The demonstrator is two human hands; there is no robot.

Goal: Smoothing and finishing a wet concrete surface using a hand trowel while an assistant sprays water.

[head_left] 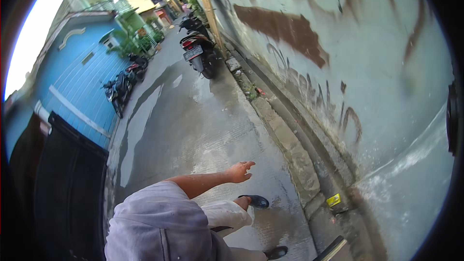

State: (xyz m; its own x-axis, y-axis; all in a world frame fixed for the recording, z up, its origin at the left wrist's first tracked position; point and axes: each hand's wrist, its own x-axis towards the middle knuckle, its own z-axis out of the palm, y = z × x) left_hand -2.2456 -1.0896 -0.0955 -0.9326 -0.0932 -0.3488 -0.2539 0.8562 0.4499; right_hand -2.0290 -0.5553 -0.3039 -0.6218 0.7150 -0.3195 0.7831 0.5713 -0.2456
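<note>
My left hand point(240, 171) reaches out over the wet pavement from a short grey sleeve point(154, 212). Its fingers are partly stretched and apart, with nothing seen in them. Below the hand is a black shoe point(256, 202) on my foot, under pale shorts point(226, 214). The other black shoe point(276, 253) shows at the lower edge. My right hand is out of sight. At the bottom right, the end of a flat, straight thing point(333, 248) with a dark side and pale edges juts into view; its kind and what bears it are hidden.
Along the right, a gutter point(290, 116) with a broken stone kerb point(285, 150) follows the painted wall point(386, 92). A yellow wrapper point(333, 199) lies there. A motorbike point(198, 50) stands ahead; others point(120, 89) line the blue house point(77, 72). A black gate point(72, 179) is at left.
</note>
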